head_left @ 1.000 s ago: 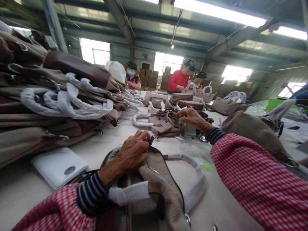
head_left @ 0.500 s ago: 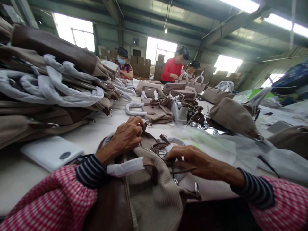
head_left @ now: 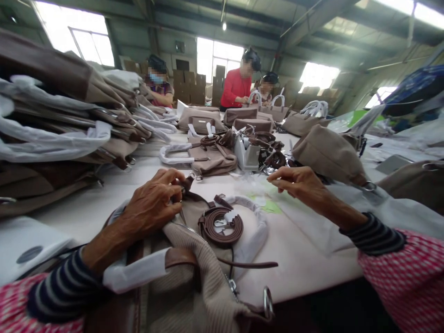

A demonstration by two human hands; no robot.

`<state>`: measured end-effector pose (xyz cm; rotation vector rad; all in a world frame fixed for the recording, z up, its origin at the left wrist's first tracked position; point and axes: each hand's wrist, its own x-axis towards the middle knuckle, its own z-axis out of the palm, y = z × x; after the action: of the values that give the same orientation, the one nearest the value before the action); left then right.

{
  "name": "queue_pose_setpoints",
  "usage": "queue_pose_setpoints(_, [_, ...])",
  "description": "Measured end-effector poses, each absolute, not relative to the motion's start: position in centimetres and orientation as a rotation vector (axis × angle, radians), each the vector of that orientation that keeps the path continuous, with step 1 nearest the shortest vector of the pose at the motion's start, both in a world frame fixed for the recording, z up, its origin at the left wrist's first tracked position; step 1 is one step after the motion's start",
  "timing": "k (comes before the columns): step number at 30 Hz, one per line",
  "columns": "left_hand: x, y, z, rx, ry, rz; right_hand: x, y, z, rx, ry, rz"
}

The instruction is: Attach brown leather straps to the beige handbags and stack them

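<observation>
Strap: coiled, clasp in its middle; held in the right hand half a second ago, now let go and lying by itself. Rests at the far side of the bag, beside the zip and within the bend of the far handle (how much of it bears on cloth, I cannot tell).
Right hand: drawn off the coil, now above the table; fingers half bent, tips slightly apart, nothing seen between them. Nearest item, the white box ahead.
Left hand: closed on the bag's upper corner, as in both earlier views; fingertips partly hidden.
Bag: in front of the person, near handle in white wrap.
Bearing on the work: strap and bag are now together; the coil does not appear attached, and only the bag is gripped.
</observation>
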<state>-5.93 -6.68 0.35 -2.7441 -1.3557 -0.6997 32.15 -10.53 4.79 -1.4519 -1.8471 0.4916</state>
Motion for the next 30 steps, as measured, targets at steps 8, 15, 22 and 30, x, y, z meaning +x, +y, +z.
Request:
queue_pose_setpoints(8, [-5.9, -7.0, 0.8, -2.765, -1.389, -0.705, 28.9, -8.3, 1.2, -1.713, -2.429, -0.191])
queue_pose_setpoints(15, [-5.9, -6.9, 0.7, -2.771, -1.370, -0.710, 29.3, -8.2, 0.9, -1.702, -2.384, -0.123])
queue_pose_setpoints(22, [-5.9, -6.9, 0.7, -2.765, -1.390, -0.708, 27.8, -8.0, 0.7, -1.854, -2.350, -0.188])
queue_pose_setpoints(30, [-5.8, -6.9, 0.8, -2.758, -1.369, -0.714, 27.8, -6.5, 1.4, -1.897, -2.298, -0.037])
